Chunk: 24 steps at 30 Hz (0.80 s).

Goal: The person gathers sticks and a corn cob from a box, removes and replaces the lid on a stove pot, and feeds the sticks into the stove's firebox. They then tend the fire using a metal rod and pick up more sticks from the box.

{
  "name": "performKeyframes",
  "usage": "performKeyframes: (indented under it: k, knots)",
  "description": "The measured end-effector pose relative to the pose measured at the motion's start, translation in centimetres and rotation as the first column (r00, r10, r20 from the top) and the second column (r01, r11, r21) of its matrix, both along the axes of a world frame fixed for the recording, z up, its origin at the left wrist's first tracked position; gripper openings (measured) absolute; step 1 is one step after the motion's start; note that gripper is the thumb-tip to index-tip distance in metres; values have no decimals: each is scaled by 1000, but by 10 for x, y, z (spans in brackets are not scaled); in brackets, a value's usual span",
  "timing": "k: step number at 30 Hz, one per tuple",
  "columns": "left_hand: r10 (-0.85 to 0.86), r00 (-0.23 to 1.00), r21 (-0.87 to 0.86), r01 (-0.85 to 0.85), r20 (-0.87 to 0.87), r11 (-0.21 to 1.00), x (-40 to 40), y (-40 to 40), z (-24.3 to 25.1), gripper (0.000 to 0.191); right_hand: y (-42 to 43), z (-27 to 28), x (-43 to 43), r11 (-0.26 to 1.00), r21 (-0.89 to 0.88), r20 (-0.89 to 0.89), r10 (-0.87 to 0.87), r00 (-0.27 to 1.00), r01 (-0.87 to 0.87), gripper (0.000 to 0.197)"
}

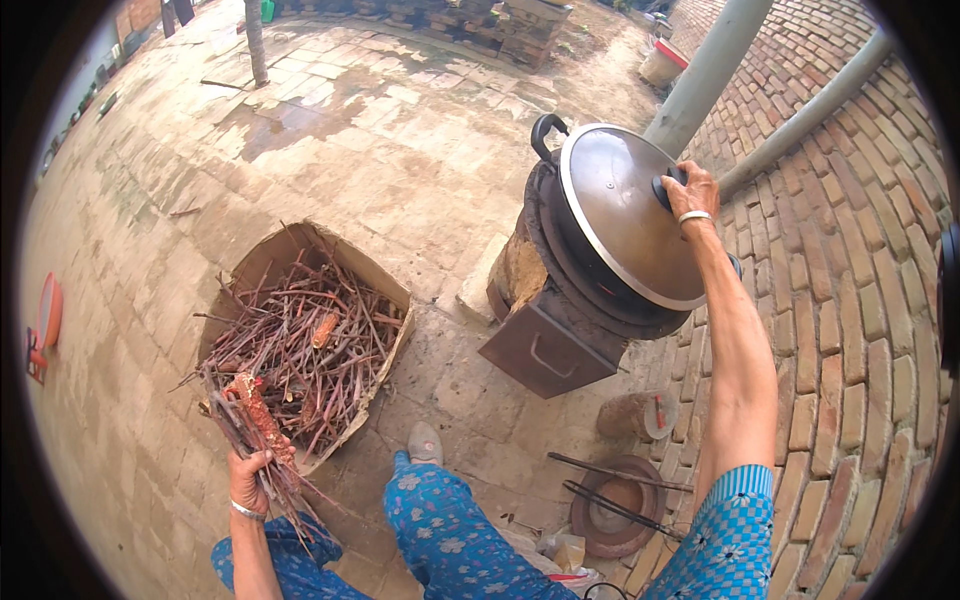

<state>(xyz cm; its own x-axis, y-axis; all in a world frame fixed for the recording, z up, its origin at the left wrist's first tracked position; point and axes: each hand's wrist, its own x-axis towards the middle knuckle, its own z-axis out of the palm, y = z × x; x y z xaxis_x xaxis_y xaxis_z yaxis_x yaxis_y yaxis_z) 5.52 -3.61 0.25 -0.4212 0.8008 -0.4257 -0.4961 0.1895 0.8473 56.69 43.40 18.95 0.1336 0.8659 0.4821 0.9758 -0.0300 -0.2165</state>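
Note:
My left hand (pixel 251 480) grips a bundle of thin dry twigs (pixel 229 420) together with a reddish corncob (pixel 257 409). Below and beside that bundle is a cardboard box (pixel 386 281) full of broken sticks (pixel 300 337), with another corncob (pixel 325 330) lying on top. With my right hand (pixel 690 191) I hold the black knob of a domed pot lid (pixel 615 202). The lid sits tilted over a black wok (pixel 574 247), whose inside is hidden. Under the wok stands a stove (pixel 521 262) with a rusty metal door (pixel 547 352), which has a looped handle.
A brick wall (pixel 832 315) runs along the right, with grey pipes (pixel 712 67) by it. Near my feet are a log stump (pixel 630 416), a round disc (pixel 581 517) and fire tongs (pixel 622 510). An orange basin (pixel 50 309) stands far left on the paved ground (pixel 150 300).

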Motion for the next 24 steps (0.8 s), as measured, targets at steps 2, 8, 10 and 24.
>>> performKeyframes:
  k: [2, 8, 10, 24]
  knots:
    - [7, 1000, 6, -7, -23, 1000, 1, -1, 2, 44, 0, -3, -2, 1000, -11, 22, -19, 1000, 19, 41]
    - [22, 999, 20, -22, 25, 1000, 1, -13, 14, 41, 2, -1, 7, 992, -127, 58, -12, 998, 19, 45]
    - [24, 1000, 37, -24, 4, 999, -2, -23, 18, 41, -18, 7, -16, 998, -4, 166, -68, 984, 69, 47]
    - [116, 993, 120, -118, 24, 986, -35, -95, 31, 33, -265, -13, -224, 394, -191, -244, 868, 432, -899, 27]
